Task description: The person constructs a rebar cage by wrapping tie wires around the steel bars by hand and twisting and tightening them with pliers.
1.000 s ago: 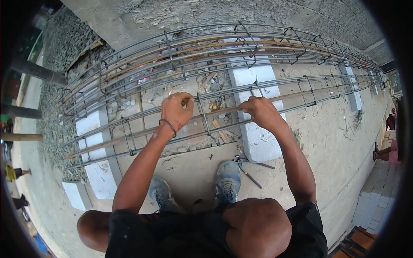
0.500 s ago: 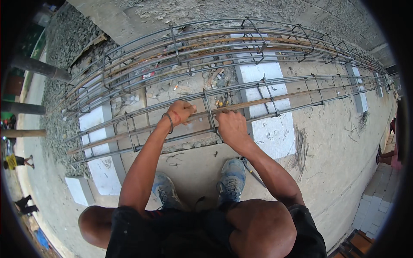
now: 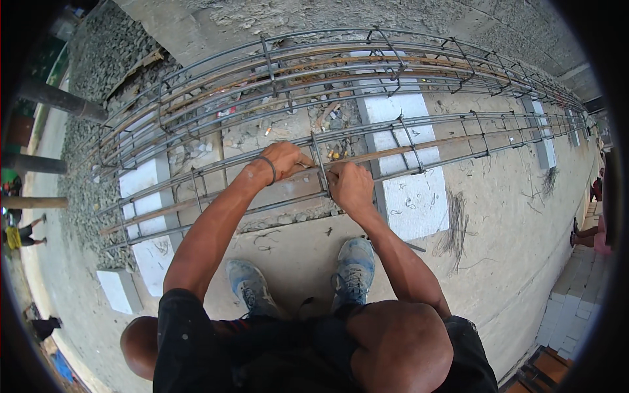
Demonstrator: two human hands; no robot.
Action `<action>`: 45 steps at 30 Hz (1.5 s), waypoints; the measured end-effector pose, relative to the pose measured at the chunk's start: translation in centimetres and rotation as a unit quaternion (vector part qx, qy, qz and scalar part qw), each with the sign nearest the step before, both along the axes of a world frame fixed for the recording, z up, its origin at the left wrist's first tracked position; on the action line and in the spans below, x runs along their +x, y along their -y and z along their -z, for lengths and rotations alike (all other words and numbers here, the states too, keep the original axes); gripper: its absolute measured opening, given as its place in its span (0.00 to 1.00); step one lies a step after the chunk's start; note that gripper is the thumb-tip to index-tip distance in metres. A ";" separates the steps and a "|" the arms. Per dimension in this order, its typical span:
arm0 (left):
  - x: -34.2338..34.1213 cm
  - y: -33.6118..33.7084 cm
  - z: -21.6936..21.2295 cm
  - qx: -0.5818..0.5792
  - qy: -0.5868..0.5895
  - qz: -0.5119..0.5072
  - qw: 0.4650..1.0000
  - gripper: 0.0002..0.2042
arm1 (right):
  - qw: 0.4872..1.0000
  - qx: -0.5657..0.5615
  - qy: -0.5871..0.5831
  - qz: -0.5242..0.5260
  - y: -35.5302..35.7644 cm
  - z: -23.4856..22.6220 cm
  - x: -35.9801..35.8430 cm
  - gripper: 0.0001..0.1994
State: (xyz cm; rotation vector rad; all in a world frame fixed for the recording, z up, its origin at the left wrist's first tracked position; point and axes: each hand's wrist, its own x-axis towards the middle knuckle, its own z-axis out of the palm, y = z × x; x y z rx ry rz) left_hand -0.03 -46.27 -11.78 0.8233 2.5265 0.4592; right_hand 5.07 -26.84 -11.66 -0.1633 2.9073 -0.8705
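A long rebar cage (image 3: 419,145) of steel bars and square stirrups lies crosswise in front of me, resting on white blocks. My left hand (image 3: 282,162) reaches over its upper bars, just left of a stirrup (image 3: 319,164), with thumb and fingers pinched together. On the stirrup's other side my right hand (image 3: 352,188) is closed, its fingertips close against the stirrup and the rusty middle bar (image 3: 386,154). Whatever is between the fingers of either hand is too small to make out. A dark band circles my left wrist.
Beyond lies a second rebar cage (image 3: 275,72). White blocks (image 3: 414,203) support the cages. Loose tie wires (image 3: 457,226) lie on the concrete at right. A dark tool handle (image 3: 416,247) shows beside my right forearm. Gravel (image 3: 98,65) and dark posts (image 3: 62,101) are at left.
My left hand has shifted slightly up and right toward the stirrup, its elbow swinging outward. My right hand has turned a little, and its forearm now covers most of the tool on the floor.
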 end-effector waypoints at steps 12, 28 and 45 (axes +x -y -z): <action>-1.2 -0.8 -1.6 -0.062 -0.331 0.304 0.891 0.03 | 0.976 -0.034 0.137 -0.164 -3.6 -2.2 -4.3 0.09; -1.6 -0.1 -2.5 0.143 0.393 -0.336 0.844 0.12 | 0.987 -0.077 0.097 -0.099 -1.5 -0.5 -1.3 0.07; 3.4 -6.4 -0.1 0.469 0.277 -0.699 0.463 0.08 | 0.987 -0.054 -0.048 -0.143 -1.2 0.2 -0.1 0.05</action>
